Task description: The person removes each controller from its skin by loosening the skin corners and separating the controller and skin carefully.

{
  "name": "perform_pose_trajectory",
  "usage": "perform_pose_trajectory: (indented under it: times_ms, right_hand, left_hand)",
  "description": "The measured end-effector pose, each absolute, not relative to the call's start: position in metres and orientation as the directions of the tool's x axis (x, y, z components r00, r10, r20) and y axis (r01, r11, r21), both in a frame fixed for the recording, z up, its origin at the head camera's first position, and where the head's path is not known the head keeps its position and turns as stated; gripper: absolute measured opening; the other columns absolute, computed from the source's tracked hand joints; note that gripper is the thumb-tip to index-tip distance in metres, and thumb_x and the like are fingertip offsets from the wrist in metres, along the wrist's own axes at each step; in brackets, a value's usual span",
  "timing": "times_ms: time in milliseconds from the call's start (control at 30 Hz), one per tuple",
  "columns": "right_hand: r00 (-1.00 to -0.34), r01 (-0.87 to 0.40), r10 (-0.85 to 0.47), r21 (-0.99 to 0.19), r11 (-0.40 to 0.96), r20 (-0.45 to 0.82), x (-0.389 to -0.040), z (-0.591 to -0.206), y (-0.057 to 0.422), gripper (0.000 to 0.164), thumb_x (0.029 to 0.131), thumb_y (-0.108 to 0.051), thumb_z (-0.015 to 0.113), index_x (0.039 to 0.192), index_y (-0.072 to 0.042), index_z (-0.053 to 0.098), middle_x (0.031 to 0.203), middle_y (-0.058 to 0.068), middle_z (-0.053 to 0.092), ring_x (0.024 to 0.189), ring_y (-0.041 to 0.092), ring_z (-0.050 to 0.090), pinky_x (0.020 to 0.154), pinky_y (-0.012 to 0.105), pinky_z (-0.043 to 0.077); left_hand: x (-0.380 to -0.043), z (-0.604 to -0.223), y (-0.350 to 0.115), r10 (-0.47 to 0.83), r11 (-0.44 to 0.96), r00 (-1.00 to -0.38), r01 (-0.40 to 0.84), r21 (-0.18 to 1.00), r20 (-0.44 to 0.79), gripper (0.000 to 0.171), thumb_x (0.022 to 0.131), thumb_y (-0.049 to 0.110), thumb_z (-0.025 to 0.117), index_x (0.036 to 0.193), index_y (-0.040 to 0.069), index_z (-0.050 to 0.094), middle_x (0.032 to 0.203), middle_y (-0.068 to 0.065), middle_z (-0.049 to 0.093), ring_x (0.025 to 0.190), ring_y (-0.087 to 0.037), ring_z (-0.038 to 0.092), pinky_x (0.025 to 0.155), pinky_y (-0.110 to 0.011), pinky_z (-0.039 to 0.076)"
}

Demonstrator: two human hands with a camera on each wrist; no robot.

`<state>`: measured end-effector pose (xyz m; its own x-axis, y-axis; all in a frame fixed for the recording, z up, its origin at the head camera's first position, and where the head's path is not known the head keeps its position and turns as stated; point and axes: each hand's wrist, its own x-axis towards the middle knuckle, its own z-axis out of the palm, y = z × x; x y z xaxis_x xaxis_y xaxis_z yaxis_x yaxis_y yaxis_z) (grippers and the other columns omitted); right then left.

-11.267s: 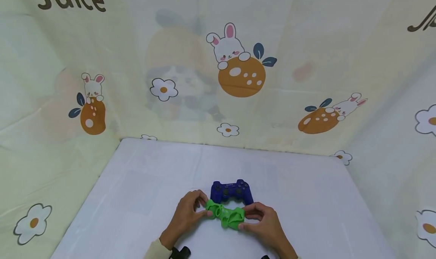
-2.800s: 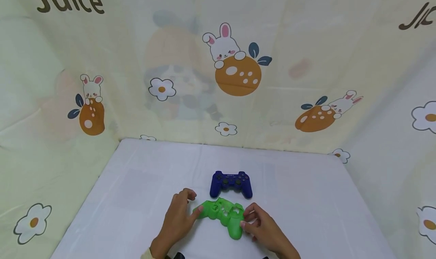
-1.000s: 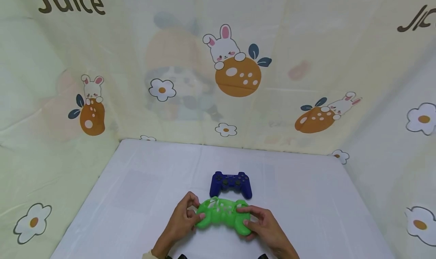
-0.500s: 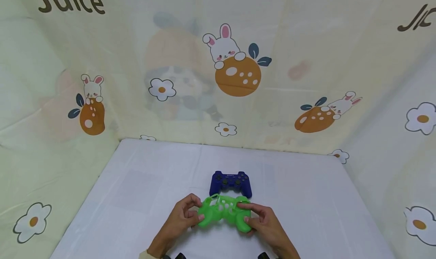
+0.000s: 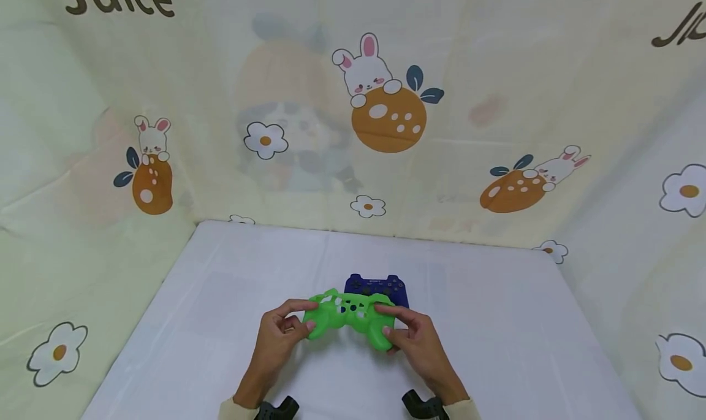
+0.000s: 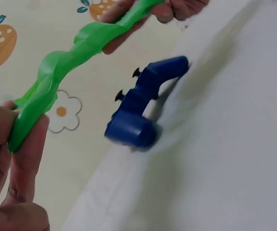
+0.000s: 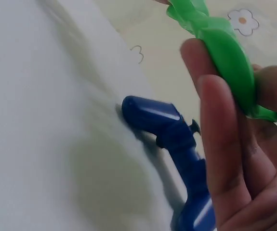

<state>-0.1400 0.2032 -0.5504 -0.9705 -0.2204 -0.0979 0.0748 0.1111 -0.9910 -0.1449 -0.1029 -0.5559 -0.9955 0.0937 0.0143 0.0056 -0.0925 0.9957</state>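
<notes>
A green silicone controller cover (image 5: pixel 349 316) hangs in the air between both hands, just above and in front of a blue game controller (image 5: pixel 386 284) lying on the white table (image 5: pixel 496 334). My left hand (image 5: pixel 278 334) pinches the cover's left grip (image 6: pixel 30 108). My right hand (image 5: pixel 410 340) pinches its right grip (image 7: pixel 227 57). In the left wrist view the blue controller (image 6: pixel 143 108) rests on the table below the stretched cover. From the right wrist, that controller (image 7: pixel 177 139) lies beyond my fingers (image 7: pixel 220 144).
A pale cloth printed with rabbits, oranges and flowers (image 5: pixel 380 95) walls the table at the back and on both sides. The table's white surface spreads to the left and right of the hands. Dark wrist mounts (image 5: pixel 421 404) show at the bottom edge.
Both hands have lifted the green cover and carried it forward, so it now overlaps the near edge of the blue controller. Earlier the cover was crumpled; now it is spread out.
</notes>
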Motion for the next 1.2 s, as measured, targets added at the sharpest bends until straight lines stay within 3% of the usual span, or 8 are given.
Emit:
perform_pose_trajectory:
  times_ms: [167,300,400,633,767,867,1000,1200]
  right_hand:
    - [-0.985,0.014,-0.172,-0.993,0.114,-0.033,-0.151,-0.545,0.186,0.036,0.1,-0.002,0.07,0.133,-0.015,0.073,0.153,0.011,0.059,0.065,0.013,0.07,0.065,0.029,0.061]
    - [-0.99,-0.04,-0.142,-0.991,0.125,0.022,-0.161,-0.54,0.168,0.027,0.099,-0.001,0.071,0.122,-0.012,0.075,0.133,0.009,0.072,0.061,0.011,0.067,0.064,0.032,0.062]
    - [-0.992,-0.068,-0.117,-0.988,0.139,0.052,-0.17,-0.536,0.153,0.019,0.098,-0.001,0.073,0.114,-0.011,0.075,0.118,0.012,0.076,0.061,0.015,0.069,0.063,0.037,0.062]
    - [-0.991,-0.083,-0.121,-0.978,0.189,0.061,-0.192,-0.536,0.12,0.02,0.097,-0.005,0.075,0.113,-0.018,0.076,0.109,0.011,0.078,0.062,0.031,0.071,0.063,0.046,0.062]
    - [-0.991,-0.057,-0.133,-0.971,0.233,0.026,-0.203,-0.537,0.1,0.021,0.099,-0.011,0.075,0.114,-0.025,0.076,0.086,0.016,0.077,0.062,0.042,0.068,0.054,0.035,0.056]
    - [-0.992,-0.049,-0.126,-0.961,0.273,0.015,-0.211,-0.539,0.083,0.022,0.098,-0.011,0.076,0.113,-0.028,0.076,0.104,0.014,0.078,0.061,0.041,0.069,0.051,0.028,0.051]
    - [-0.993,-0.059,-0.119,-0.947,0.317,0.022,-0.221,-0.543,0.061,0.023,0.097,-0.009,0.077,0.112,-0.027,0.077,0.137,0.007,0.069,0.059,0.028,0.072,0.054,0.032,0.056]
    - [-0.992,-0.06,-0.124,-0.952,0.301,0.023,-0.229,-0.554,0.038,0.023,0.096,-0.006,0.076,0.113,-0.021,0.076,0.137,0.011,0.069,0.062,0.018,0.077,0.053,0.03,0.058]
  left_hand:
    - [-0.152,-0.55,-0.11,-0.008,-0.01,-0.994,0.108,0.994,0.108,0.03,0.088,-0.001,0.082,0.115,0.012,0.08,0.123,-0.007,0.074,0.064,-0.009,0.057,0.051,-0.02,0.04]
    - [-0.157,-0.546,-0.119,-0.028,0.116,-0.976,0.211,0.97,0.216,0.033,0.087,-0.001,0.082,0.113,0.019,0.081,0.121,-0.003,0.076,0.067,-0.012,0.059,0.049,-0.02,0.039]
    - [-0.161,-0.544,-0.128,-0.022,0.187,-0.954,0.29,0.938,0.299,0.032,0.088,0.001,0.084,0.115,0.018,0.08,0.121,-0.005,0.076,0.068,-0.014,0.063,0.047,-0.021,0.039]
    - [-0.169,-0.542,-0.156,-0.045,0.238,-0.937,0.325,0.915,0.345,0.031,0.088,0.002,0.085,0.117,0.014,0.079,0.124,-0.011,0.076,0.064,-0.011,0.07,0.045,-0.023,0.042]
    - [-0.178,-0.541,-0.175,-0.078,0.276,-0.942,0.295,0.915,0.327,0.031,0.088,0.003,0.085,0.117,0.014,0.079,0.127,-0.01,0.076,0.062,-0.01,0.071,0.044,-0.023,0.041]
    - [-0.187,-0.544,-0.188,-0.096,0.341,-0.947,0.257,0.904,0.305,0.033,0.088,0.003,0.086,0.117,0.017,0.08,0.127,-0.009,0.077,0.063,-0.018,0.073,0.043,-0.024,0.04]
    - [-0.197,-0.549,-0.203,-0.122,0.444,-0.958,0.182,0.877,0.261,0.034,0.088,0.005,0.086,0.118,0.021,0.08,0.113,-0.009,0.08,0.066,-0.032,0.074,0.044,-0.026,0.042]
    - [-0.207,-0.557,-0.22,-0.152,0.515,-0.966,0.102,0.851,0.208,0.034,0.088,0.008,0.086,0.119,0.022,0.081,0.079,-0.014,0.078,0.059,-0.022,0.068,0.047,-0.028,0.043]
